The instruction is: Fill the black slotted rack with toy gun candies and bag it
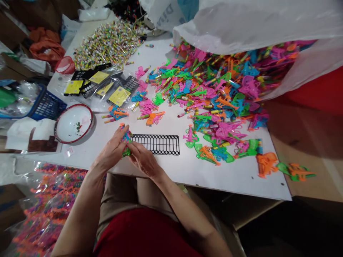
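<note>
My left hand (114, 148) is closed around a few small blue, green and orange plastic toys (127, 137), just above the table near its front edge. My right hand (143, 159) meets it there, its fingertips pressed against the same toys; the exact grip is partly hidden. A black plastic rack (163, 144) with rows of round holes and slots lies flat, its left end beside the toys and partly behind my right hand. Beyond the hands rest small bunches of toys with candy-coloured tubes, one orange and blue (118, 112), another mostly orange (154, 118).
A large heap of bright toys (214, 92) spills from a white sack (241, 25) on the right. Farther back are a pile of small tubes (107, 43) and bagged black racks with yellow labels (119, 96). A red-rimmed white bowl (73, 125) and blue basket (49, 103) stand left.
</note>
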The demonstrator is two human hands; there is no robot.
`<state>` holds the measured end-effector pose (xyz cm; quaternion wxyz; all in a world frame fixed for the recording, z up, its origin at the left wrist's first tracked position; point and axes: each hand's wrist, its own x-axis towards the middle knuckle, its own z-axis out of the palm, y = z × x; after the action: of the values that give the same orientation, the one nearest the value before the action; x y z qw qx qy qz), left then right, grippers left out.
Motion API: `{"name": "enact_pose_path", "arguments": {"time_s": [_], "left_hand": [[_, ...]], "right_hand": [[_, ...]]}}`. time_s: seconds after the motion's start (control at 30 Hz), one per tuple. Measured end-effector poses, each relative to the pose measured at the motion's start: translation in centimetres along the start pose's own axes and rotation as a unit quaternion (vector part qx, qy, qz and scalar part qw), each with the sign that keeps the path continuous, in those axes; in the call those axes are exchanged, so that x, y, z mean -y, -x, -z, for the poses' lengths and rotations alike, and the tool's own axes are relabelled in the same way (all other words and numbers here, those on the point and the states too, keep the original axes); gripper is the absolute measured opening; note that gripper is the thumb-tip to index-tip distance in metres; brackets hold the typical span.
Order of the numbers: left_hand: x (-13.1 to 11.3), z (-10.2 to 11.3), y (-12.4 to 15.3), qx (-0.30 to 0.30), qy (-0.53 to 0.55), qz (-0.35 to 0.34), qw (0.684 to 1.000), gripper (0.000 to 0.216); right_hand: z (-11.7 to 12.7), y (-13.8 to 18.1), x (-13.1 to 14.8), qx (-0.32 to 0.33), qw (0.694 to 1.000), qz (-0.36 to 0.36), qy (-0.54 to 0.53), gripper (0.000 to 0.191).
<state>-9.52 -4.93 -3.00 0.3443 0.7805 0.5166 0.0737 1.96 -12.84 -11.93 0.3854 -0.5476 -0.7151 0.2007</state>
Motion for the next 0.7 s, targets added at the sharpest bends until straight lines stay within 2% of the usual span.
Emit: {"name": "enact_pose_path", "arguments": {"time_s": [0.1, 0.23, 0.33, 0.5, 0.6, 0.7], "left_hand": [[-0.1, -0.2, -0.1, -0.018, 0.012, 0.013, 1.0, 0.061], [-0.4, -0.1, -0.2, -0.014, 0.016, 0.029, 0.999, 0.061], [-0.4, -0.1, -0.2, -0.004, 0.006, 0.026, 1.0, 0.06], [0.2, -0.6, 0.4, -0.032, -0.042, -0.078, 0.996, 0.065], [0.5, -1.0, 0.7, -0.047, -0.051, -0.119, 0.99, 0.061], [0.7, -1.1, 0.7, -0.054, -0.054, -0.133, 0.988, 0.06]], "right_hand": [[-0.6, 0.2, -0.2, -0.008, 0.999, 0.015, 0.036, 0.032], [-1.1, 0.2, -0.1, -0.052, 0.996, 0.028, 0.062, 0.028], [-0.9, 0.0, 0.0, -0.04, 0.997, 0.023, 0.06, 0.027], [-0.5, 0.0, 0.3, -0.021, 0.998, 0.031, 0.044, 0.022], [-0.1, 0.4, -0.3, -0.015, 0.999, 0.032, -0.035, 0.033], [2.4, 0.2, -2.3, -0.003, 0.991, 0.036, -0.126, 0.037]]}}
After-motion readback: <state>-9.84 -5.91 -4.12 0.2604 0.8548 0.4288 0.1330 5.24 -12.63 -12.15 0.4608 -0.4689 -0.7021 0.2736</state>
